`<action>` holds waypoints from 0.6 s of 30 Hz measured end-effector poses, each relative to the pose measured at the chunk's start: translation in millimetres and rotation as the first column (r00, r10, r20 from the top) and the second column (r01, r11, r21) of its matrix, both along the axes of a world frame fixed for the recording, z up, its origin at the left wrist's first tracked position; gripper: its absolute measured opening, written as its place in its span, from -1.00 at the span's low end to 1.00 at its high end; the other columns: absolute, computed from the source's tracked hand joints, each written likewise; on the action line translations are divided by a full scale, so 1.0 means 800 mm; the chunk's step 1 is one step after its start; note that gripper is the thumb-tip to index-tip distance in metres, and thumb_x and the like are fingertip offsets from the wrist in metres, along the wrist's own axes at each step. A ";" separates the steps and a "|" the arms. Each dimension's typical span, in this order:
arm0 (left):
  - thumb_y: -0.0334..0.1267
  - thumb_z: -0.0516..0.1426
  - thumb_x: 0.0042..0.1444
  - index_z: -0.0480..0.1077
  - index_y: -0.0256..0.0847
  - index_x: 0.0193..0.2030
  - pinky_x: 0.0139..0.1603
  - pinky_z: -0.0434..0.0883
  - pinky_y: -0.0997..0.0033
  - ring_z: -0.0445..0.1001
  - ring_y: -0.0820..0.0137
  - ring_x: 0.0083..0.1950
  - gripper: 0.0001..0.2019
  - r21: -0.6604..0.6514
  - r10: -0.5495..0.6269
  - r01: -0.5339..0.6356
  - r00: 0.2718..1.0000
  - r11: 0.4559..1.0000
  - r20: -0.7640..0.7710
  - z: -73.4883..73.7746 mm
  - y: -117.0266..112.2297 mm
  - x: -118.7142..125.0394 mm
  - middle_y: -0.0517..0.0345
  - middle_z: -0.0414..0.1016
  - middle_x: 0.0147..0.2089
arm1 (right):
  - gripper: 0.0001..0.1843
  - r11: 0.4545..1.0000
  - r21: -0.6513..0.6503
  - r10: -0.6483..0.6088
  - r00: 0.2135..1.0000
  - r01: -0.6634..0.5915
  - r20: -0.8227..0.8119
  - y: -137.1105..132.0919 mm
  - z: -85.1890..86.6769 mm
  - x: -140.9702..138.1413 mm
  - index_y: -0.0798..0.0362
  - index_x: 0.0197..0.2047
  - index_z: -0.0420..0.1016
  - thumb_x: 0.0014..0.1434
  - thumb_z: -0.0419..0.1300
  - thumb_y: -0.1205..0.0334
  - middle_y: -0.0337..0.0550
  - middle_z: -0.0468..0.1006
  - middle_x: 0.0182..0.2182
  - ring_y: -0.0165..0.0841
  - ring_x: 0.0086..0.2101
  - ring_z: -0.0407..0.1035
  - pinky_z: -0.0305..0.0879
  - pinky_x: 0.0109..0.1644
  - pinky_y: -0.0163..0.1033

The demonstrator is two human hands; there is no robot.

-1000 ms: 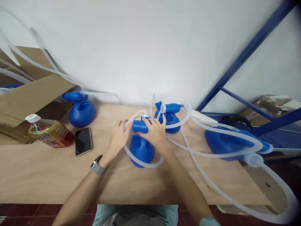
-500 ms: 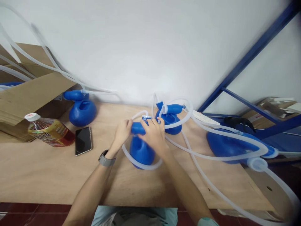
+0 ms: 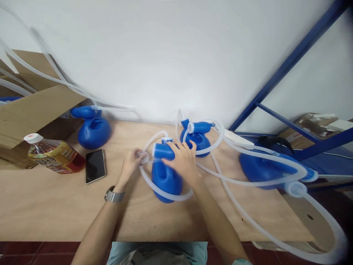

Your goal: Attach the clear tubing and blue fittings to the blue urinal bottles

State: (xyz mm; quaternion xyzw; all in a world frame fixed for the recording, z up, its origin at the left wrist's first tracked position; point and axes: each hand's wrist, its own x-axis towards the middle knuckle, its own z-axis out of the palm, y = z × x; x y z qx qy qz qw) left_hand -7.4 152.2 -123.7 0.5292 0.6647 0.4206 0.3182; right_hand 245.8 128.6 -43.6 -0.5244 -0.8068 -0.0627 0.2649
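In the middle of the table stands a blue plastic bottle (image 3: 167,180) with a hollow in its top. Above it lies a blue cylinder-shaped mouthpiece (image 3: 162,151) with a white rim facing left. My right hand (image 3: 184,160) is wrapped round that mouthpiece's right end. My left hand (image 3: 131,163), with a watch on the wrist, pinches a translucent cap (image 3: 143,157) just left of the rim. A thin clear strap appears to run from the cap toward the bottle. A pale tube (image 3: 171,197) loops around the bottle's front.
A similar blue bottle with tubing (image 3: 197,141) stands behind, and another bottle (image 3: 261,169) lies right. At left are a phone (image 3: 95,166), a drink bottle (image 3: 59,156), a blue bottle (image 3: 94,133) and a cardboard box (image 3: 35,114). A blue metal frame (image 3: 289,70) rises at right.
My left hand has moved left, away from the mouthpiece, with the translucent cap in its fingers. The white rim now shows. My right hand stays on the mouthpiece.
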 end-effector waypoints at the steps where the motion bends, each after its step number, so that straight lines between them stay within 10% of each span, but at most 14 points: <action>1: 0.01 0.26 0.14 0.53 -0.22 -0.13 -0.37 0.49 0.33 0.59 0.22 -0.39 -0.66 0.019 0.058 -0.057 0.997 0.998 -0.058 0.000 0.000 -0.011 0.08 0.57 -0.42 | -0.39 1.000 -0.001 -0.001 1.000 0.001 -0.008 -0.001 0.000 0.003 -0.10 0.29 0.52 0.24 0.40 -0.13 0.06 0.65 0.15 0.06 0.08 0.46 -0.07 0.38 0.33; 9: 0.03 0.22 0.18 0.47 -0.31 0.11 0.21 0.42 -0.12 0.49 -0.19 0.24 -0.51 0.137 0.186 -0.150 0.933 0.979 -0.308 0.016 0.019 -0.053 -0.36 0.59 0.07 | -0.35 1.000 0.011 -0.023 1.000 0.023 0.012 -0.006 0.000 0.012 -0.06 0.25 0.56 0.17 0.46 -0.13 0.04 0.69 0.07 0.06 0.03 0.47 -0.08 0.39 0.34; 13: 0.03 0.08 0.32 0.54 -0.15 -0.03 0.36 0.36 0.00 0.46 0.01 0.29 -0.64 0.225 -0.109 0.182 0.946 0.957 -0.304 0.034 0.001 -0.007 -0.17 0.60 0.14 | -0.34 1.000 0.003 -0.023 1.000 0.023 0.015 -0.007 -0.002 0.009 -0.09 0.28 0.54 0.18 0.45 -0.13 0.05 0.67 0.10 0.05 0.04 0.46 -0.09 0.39 0.33; 18: 0.08 0.11 0.34 0.48 -0.12 -0.31 0.03 0.49 0.21 0.54 0.18 -0.10 -0.65 0.336 -0.419 0.474 0.879 0.814 -0.225 0.069 -0.034 0.052 0.01 0.59 -0.20 | -0.32 1.000 0.004 0.009 1.000 -0.009 0.022 -0.002 -0.004 0.013 -0.10 0.29 0.53 0.17 0.46 -0.13 0.05 0.67 0.12 0.03 0.04 0.47 -0.09 0.39 0.28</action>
